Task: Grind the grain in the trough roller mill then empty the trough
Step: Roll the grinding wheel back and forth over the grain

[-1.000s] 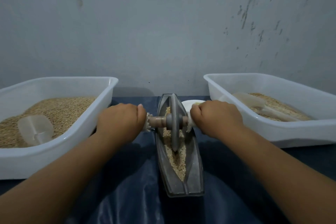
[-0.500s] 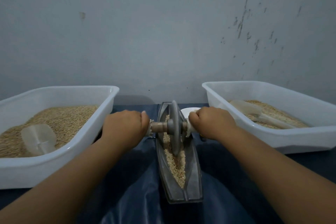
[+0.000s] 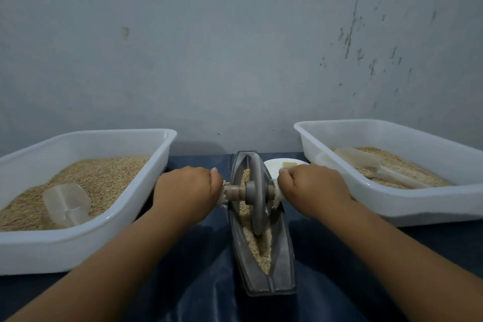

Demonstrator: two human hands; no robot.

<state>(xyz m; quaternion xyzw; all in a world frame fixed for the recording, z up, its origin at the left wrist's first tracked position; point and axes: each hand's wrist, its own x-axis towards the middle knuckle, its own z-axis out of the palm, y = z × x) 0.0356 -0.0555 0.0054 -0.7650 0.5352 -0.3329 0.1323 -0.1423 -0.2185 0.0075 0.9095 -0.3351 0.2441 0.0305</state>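
A grey boat-shaped trough [image 3: 283, 264] lies lengthwise in front of me on a dark blue cloth. Tan grain [image 3: 257, 246] fills its groove. A grey roller disc [image 3: 257, 196] stands upright in the groove on a wooden axle [image 3: 235, 191]. My left hand [image 3: 187, 191] grips the axle's left handle. My right hand [image 3: 312, 189] grips the right handle. Both handles are hidden inside my fists. The disc sits in the far half of the trough.
A white tub [image 3: 78, 243] at the left holds grain and a clear scoop [image 3: 66, 206]. A second white tub [image 3: 418, 204] at the right holds grain and another scoop [image 3: 371, 167]. A small white dish [image 3: 274, 166] lies behind the trough. A grey wall stands close behind.
Both hands and the roller disc have stayed in the trough's far half, shifting only slightly along the groove. The camera has tilted upward, so everything sits lower in view.
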